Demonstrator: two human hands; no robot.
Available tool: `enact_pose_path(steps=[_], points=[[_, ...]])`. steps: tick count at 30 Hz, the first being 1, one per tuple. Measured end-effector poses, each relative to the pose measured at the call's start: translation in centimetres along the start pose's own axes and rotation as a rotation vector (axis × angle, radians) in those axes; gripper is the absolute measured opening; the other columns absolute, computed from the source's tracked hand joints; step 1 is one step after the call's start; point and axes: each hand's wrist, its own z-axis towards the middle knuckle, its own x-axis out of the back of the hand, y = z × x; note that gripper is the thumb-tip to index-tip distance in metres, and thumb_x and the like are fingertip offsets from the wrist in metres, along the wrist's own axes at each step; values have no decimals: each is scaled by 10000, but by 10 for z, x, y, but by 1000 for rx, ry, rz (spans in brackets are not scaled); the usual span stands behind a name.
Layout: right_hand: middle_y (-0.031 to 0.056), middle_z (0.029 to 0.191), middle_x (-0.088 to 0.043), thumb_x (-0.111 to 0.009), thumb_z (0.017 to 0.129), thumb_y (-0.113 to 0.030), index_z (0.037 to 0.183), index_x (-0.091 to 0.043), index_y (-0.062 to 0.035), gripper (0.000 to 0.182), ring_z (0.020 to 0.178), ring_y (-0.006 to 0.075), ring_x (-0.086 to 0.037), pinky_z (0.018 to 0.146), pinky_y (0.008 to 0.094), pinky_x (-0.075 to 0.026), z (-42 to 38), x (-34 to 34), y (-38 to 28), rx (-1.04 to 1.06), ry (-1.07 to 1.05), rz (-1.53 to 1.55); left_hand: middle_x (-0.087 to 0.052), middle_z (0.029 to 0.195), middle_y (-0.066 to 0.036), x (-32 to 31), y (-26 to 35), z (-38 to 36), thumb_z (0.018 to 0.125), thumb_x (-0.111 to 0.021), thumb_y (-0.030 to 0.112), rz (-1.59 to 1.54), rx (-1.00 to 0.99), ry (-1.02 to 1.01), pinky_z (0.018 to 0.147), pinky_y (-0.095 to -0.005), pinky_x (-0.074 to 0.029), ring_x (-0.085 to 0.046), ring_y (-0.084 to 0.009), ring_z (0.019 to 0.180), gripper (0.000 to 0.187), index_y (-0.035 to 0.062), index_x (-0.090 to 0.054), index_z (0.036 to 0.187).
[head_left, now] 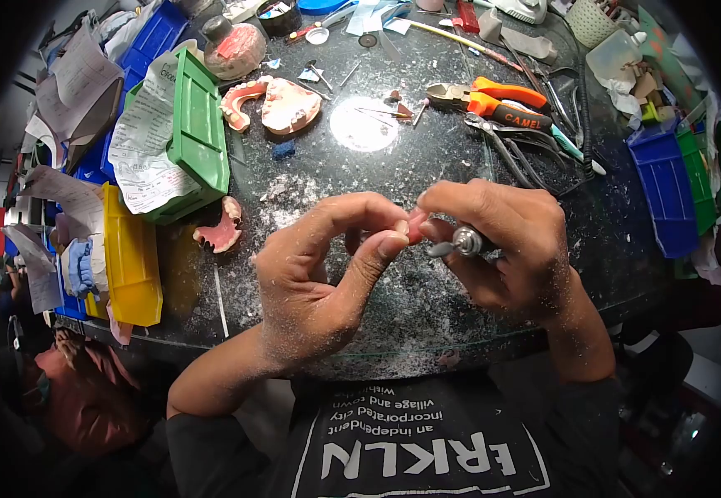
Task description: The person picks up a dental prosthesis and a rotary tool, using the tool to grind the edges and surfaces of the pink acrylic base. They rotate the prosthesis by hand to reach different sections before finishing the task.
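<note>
Small piece [416,227]: pink, mostly finger-covered, held above worktop [439,153], mid near edge. Left hand [319,270] pinching it, right hand [505,241] gripping metal handpiece [468,241], fingertips at piece. Farther: pink plate [226,226] left, orange-handled pliers [493,98] toward far right corner

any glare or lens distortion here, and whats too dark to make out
head view: glare blows out a round patch on the dark tabletop; wide-angle distortion warps the edges; corners go black; the person at lower left is dim; left hand and right hand look well lit
</note>
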Motion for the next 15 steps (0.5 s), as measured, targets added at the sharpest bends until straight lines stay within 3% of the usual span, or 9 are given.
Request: enact_pose_path(steps=[1,3,6,10,15], points=[[77,784,-679,-746,724,-21,1035,-655,-43,325,600,226,-662,521,323,-516,-1,0,1,24,7,1,-699,986,-89,-1,1,1,904,-688,-1,-28,12,-14,795,-242,-501,-634,-96,859,188,-23,-648,1086],[69,773,-700,-726,827,-40,985,-663,-18,171,566,179,-650,513,289,-505,1,2,0,47,33,-14,-691,1003,-91,0,2,5,908,-683,-3,-79,37,-36,811,-244,-496,-625,-95,883,202,-36,-637,1102],[68,730,-686,-725,832,-29,948,-674,-10,129,507,156,-605,453,287,-458,0,0,-2,105,28,13,-652,1072,-110,9,-2,6,927,-655,14,-83,61,-122,917,-300,-502,-632,-145,1004,229,-23,-574,1138],[52,646,-635,-745,834,-67,959,-684,-5,152,465,143,-560,404,277,-391,-4,-10,-1,196,88,-22,-632,1098,-124,5,-12,8,893,-701,55,-408,122,-48,939,-340,-497,-610,-178,1055,400,15,-503,1238],[34,599,-551,-768,824,-127,926,-667,-13,184,450,145,-520,408,288,-380,-4,-9,-4,169,47,-71,-623,1097,-127,10,-14,8,927,-647,24,-538,213,-135,928,-326,-511,-622,-163,1009,395,4,-470,1279]])
